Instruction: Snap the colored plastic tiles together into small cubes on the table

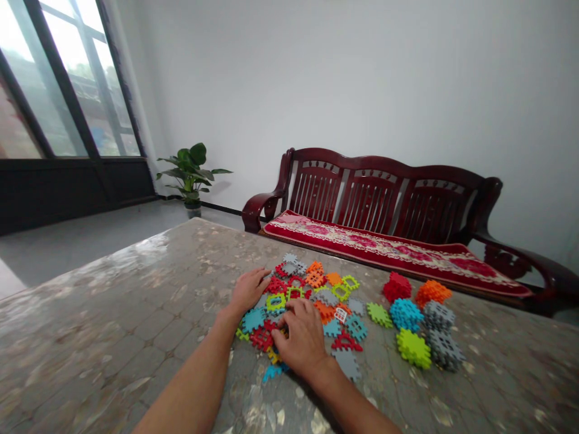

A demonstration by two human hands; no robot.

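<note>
A heap of flat interlocking plastic tiles (316,295) in red, orange, green, blue and grey lies scattered on the table (136,289). My left hand (248,290) rests at the heap's left edge, fingers curled down onto the tiles. My right hand (302,339) lies palm down over the near part of the heap, fingers bent on the pieces. I cannot tell whether either hand grips a tile. To the right stand several sorted stacks: red (397,287), orange (432,292), blue (406,314), grey (438,316), green (414,348) and a second grey (446,349).
A dark wooden bench (389,199) with a red patterned cushion (393,250) stands just beyond the table's far edge. A potted plant (192,175) sits on the floor by the wall. Large windows (58,90) fill the left side.
</note>
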